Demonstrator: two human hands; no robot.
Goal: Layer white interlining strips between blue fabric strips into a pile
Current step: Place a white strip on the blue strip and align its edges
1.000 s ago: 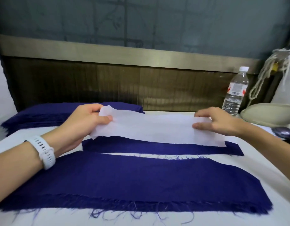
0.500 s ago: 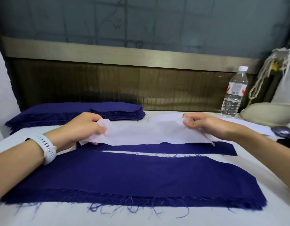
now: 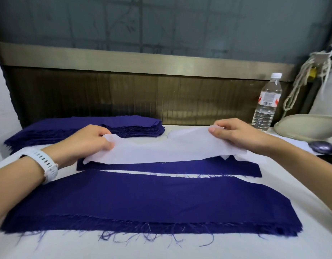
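- Left hand (image 3: 88, 141): fingers curled, pinching the left end of the white interlining strip (image 3: 161, 150). It sits just above the left end of the narrow blue strip (image 3: 180, 168). The forearm comes in low from the left and wears a white watch band (image 3: 46, 163) at the wrist.
- Right hand (image 3: 238, 135): thumb on top, fingers curled behind, gripping the right end of the interlining, above the right part of the narrow blue strip.
- White interlining strip: stretched between both hands, overlapping the far edge of the narrow blue strip. Whether it rests on it cannot be told.
- Narrow blue strip: flat on the table (image 3: 161, 247).
- Wide blue fabric piece (image 3: 133, 200): flat, just in front of the narrow blue strip, near edge frayed.
- Stack of blue fabric (image 3: 49, 128): behind the narrow blue strip, to the left.
- Water bottle (image 3: 266, 105): upright, behind the narrow blue strip, to the right.
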